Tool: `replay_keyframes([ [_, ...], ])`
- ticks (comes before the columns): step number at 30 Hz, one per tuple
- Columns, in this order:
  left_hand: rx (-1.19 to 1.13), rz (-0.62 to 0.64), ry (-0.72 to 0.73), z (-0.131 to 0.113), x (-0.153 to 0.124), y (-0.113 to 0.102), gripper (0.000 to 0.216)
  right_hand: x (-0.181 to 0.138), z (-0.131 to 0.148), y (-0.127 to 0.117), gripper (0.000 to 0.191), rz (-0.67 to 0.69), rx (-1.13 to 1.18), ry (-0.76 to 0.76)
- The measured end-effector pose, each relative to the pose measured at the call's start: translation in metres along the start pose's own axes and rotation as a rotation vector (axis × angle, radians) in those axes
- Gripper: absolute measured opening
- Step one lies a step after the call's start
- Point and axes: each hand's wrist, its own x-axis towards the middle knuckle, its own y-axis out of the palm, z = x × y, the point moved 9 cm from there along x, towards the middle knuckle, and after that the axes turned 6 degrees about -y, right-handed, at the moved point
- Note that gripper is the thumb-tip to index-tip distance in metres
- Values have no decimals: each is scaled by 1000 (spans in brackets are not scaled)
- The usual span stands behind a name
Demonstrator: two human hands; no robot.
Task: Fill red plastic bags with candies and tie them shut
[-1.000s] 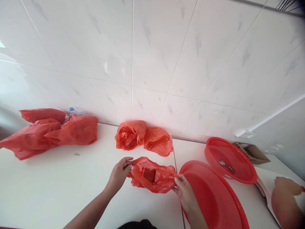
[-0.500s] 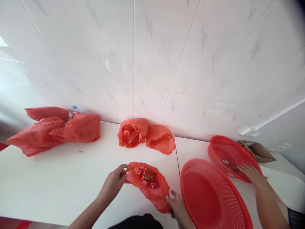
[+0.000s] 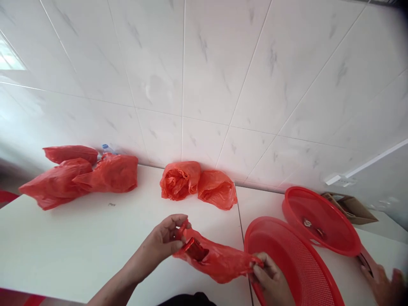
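1. Holding the bag (image 3: 219,261) stretched between both hands low in the middle of the frame: my left hand (image 3: 165,242) pinches its left end closed, my right hand (image 3: 270,280) grips its right end just in front of the near basket (image 3: 287,263).
2. Judging progress, I'd say the bag is still loaded: a red packet (image 3: 193,248) shows at its mouth by my left fingers, and the near basket looks bare from here.
3. The far basket (image 3: 321,221), right of centre, holds a few small items (image 3: 314,227); I cannot tell what they are.
4. Two crumpled bags (image 3: 197,185) lie by the wall at centre, three more bags (image 3: 79,174) at the left with a bottle cap (image 3: 106,148) behind them. Whether they are full I cannot tell.
5. A co-worker's hand (image 3: 384,284) rests at the lower right corner of the bench (image 3: 79,246), near the far basket; a box (image 3: 350,208) sits behind it.
6. Nothing lies between bag and near basket; the two baskets overlap, and the co-worker's hand is close to that side.
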Motion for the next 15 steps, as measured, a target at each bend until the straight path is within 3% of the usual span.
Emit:
replay_keyframes([
  [2,61,40,-5,2,-3,5,44,-3,10,-3,34,-39,-87,-30],
  [7,369,3,1,0,-6,-5,36,2,42,-3,30,-17,-171,-118],
  [11,584,17,-15,11,-9,-19,48,7,8,-14,35,4,-208,-3],
  [15,688,-54,-109,50,-11,-54,83,0,-47,-26,82,-38,-101,-21],
])
